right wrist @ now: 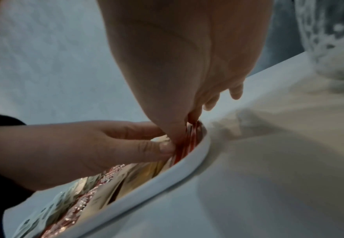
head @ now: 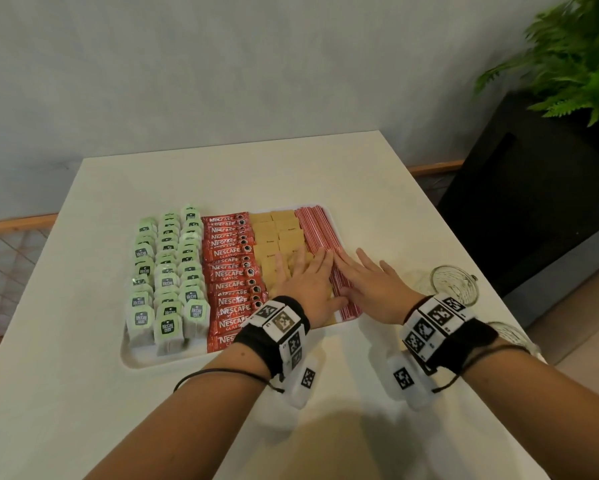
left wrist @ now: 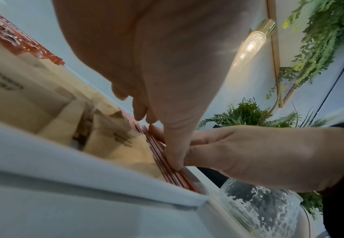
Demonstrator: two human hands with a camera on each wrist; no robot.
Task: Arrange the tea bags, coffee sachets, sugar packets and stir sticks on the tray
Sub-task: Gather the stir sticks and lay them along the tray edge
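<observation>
A white tray (head: 135, 360) on the table holds green tea bags (head: 168, 268) at the left, then red coffee sachets (head: 230, 268), tan sugar packets (head: 277, 233) and red-striped stir sticks (head: 313, 230) at the right. My left hand (head: 306, 278) lies flat with straight fingers over the sugar packets, its thumb touching the stir sticks (left wrist: 163, 157). My right hand (head: 367, 278) lies flat beside it, fingers straight, pressing on the stir sticks (right wrist: 189, 138) by the tray's right rim (right wrist: 187, 167). The thumbs meet near the tray's front right corner.
A textured glass cup (head: 455, 284) stands on the table just right of my right hand, and a second glass (head: 514, 336) sits nearer the table's right edge. A black planter with a fern (head: 568, 64) stands beyond the table at the right.
</observation>
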